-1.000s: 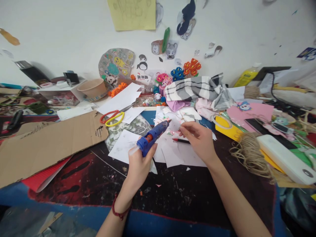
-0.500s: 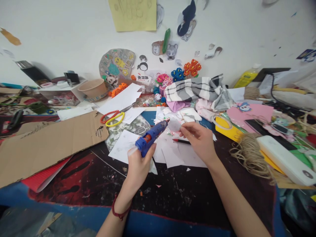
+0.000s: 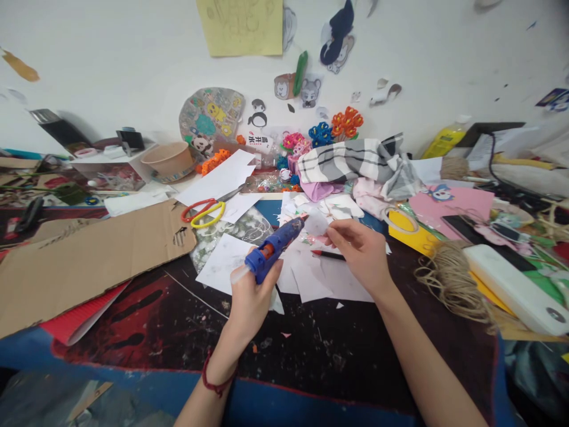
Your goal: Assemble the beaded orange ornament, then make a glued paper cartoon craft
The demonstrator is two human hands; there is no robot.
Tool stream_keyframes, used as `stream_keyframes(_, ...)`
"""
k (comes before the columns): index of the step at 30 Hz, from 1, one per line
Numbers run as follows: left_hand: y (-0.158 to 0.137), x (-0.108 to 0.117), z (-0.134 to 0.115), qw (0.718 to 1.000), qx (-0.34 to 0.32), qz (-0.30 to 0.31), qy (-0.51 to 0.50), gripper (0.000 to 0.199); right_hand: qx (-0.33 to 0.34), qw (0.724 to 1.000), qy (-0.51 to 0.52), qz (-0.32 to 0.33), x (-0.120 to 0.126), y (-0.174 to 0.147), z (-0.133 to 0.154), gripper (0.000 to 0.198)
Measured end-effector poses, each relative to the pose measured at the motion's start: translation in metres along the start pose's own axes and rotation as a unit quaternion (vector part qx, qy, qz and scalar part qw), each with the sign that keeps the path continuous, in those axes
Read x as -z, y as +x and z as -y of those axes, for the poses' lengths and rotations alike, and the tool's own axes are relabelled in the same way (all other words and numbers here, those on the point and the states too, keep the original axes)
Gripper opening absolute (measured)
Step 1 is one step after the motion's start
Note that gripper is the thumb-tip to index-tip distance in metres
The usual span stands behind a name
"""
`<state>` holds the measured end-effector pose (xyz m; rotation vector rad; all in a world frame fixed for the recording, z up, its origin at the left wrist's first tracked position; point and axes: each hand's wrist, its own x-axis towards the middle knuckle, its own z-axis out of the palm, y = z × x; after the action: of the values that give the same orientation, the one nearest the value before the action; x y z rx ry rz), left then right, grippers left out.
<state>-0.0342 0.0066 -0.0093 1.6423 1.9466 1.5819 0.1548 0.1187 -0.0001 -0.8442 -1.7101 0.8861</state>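
My left hand (image 3: 253, 296) is wrapped round a blue hot glue gun (image 3: 278, 246), whose nozzle points up and to the right. A clear glue stick pokes out of its back end. Between the thumb and fingers of my right hand (image 3: 358, 249) is a small pale paper piece (image 3: 316, 224), close to the nozzle; whether they touch I cannot tell. Under both hands lie several white paper sheets (image 3: 311, 279). A pencil (image 3: 328, 255) with a red tip rests on them, its far end behind my right hand.
Cardboard (image 3: 98, 261) covers the left side, near scissors (image 3: 207, 213) with red and yellow handles. On the right lie a twine bundle (image 3: 448, 284), a tape roll (image 3: 400, 219) and a white oblong device (image 3: 515, 290). A plaid cloth (image 3: 347, 160) and pipe-cleaner flowers (image 3: 347, 123) stand behind.
Almost nothing differs. The glue gun and the paper piece have shifted very slightly in the picture, along with the whole view; both grips are the same.
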Motion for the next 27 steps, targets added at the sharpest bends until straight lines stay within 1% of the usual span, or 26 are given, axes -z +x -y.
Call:
stream_keyframes(6,-0.0005,-0.0013,0.0004,1.0,-0.005,0.01,0.003,0.017,-0.005,1.0,0.001,-0.004,-0.0002,0.0003,0.0003,0.007)
stream_keyframes(12,-0.0009,-0.0013,0.0044,1.0,0.029,-0.002,0.002,0.021,-0.003,1.0,0.005,0.003,-0.0008,0.0004,-0.0004,0.007)
stream_keyframes(16,-0.0004,-0.0008,0.0018,1.0,0.007,0.016,-0.001,0.018,0.003,1.0,0.005,-0.005,-0.0007,0.0007,-0.0011,0.008)
stream_keyframes(20,-0.0008,-0.001,0.0011,1.0,0.006,0.029,0.004,0.019,0.006,1.0,0.006,-0.012,-0.0004,0.0012,-0.0012,0.008)
stream_keyframes(23,-0.0018,-0.0018,0.0039,1.0,0.018,0.013,-0.009,0.02,0.005,1.0,0.007,-0.007,0.0001,0.0008,-0.0008,0.007)
stream_keyframes(27,-0.0036,-0.0033,0.0088,0.998,0.051,-0.014,-0.024,0.026,0.003,1.0,0.007,0.0,0.0008,-0.0003,-0.0011,0.006)
